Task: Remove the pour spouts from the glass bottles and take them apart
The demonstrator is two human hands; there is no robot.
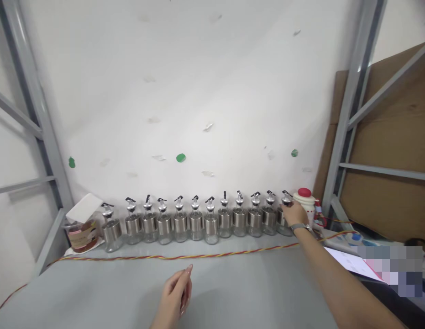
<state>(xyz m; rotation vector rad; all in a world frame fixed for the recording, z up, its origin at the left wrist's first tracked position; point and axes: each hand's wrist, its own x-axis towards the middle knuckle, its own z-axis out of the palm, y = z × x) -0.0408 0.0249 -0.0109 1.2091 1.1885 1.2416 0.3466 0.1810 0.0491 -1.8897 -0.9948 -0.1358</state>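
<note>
At the right end of a row of glass oil bottles, my right hand [295, 214] reaches out with its fingers closed around the neck of the last oil bottle [284, 225]. That bottle stands upright, with a steel sleeve and a silver pourer with a black lever; my fingers hide part of its neck. Several matching bottles, such as the middle one [211, 224], line up to its left along the wall. Low over the grey tabletop [106, 292], my left hand [178, 290] is loosely closed, thumb against the fingers, nothing seen in it. It touches no bottle.
A twisted red-yellow cord [157, 257] crosses in front of the bottles. On the left sits a labelled tub [81, 235] under a white block [84, 208]. Right of my hand are a red-lidded white jar [304, 196] and a lit screen [352, 264]. Metal posts [352, 96] frame both sides.
</note>
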